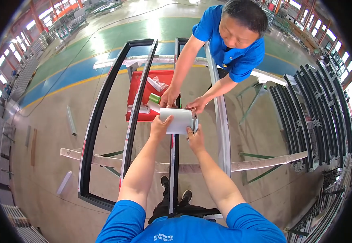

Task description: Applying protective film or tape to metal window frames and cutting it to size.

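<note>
My left hand (159,127) is closed on the left edge of a smooth silver-white piece (178,121), its thumb lying over the top face. At the right end, my right hand (196,138) pinches the piece by its lower corner, where thin metal edges stand out. The piece is held above a long black frame bar (174,162). Facing me, a person in a blue shirt (242,65) has one hand (170,97) at the far left edge of the piece and the other hand (198,105) by its far right corner. The undersides are hidden.
Long black frames (88,162) and a pale bar (223,133) lie across two wrapped supports (261,163). Below them is a red cart (133,95) with a green roll (155,98) and white crumpled material (157,84). Several dark frames (301,121) lean at the right.
</note>
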{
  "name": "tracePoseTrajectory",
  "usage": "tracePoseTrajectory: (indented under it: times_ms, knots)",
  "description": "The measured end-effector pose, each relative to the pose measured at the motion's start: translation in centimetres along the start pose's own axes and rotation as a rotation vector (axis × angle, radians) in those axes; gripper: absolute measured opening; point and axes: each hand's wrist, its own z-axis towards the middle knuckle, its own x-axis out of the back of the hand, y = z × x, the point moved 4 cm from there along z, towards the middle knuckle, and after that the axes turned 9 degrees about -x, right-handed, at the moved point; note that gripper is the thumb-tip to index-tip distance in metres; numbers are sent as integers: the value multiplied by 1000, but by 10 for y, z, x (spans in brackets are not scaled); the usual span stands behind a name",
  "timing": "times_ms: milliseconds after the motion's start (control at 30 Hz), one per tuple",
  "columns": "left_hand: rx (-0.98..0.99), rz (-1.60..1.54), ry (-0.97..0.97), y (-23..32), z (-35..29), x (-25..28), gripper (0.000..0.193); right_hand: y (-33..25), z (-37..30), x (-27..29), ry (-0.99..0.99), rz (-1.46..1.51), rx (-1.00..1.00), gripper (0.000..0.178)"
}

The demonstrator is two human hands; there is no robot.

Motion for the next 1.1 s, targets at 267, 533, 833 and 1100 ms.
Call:
tracePoseTrajectory:
  times_ms: [267, 533, 833, 1100]
  knots:
    - [-3, 35, -14, 1, 4, -1, 62, -21, -7, 3, 8, 32, -18, 34]
    - [-32, 143, -79, 18, 17, -8, 61, -24, -7, 7, -20, 92, -159, 37]
    - [47, 259, -150, 4, 44, -14, 58, -32, -7, 5, 18, 135, -265, 35]
    - [77, 61, -204, 5, 22, -12, 58, -35, -21, 14, 45, 274, -257, 30]
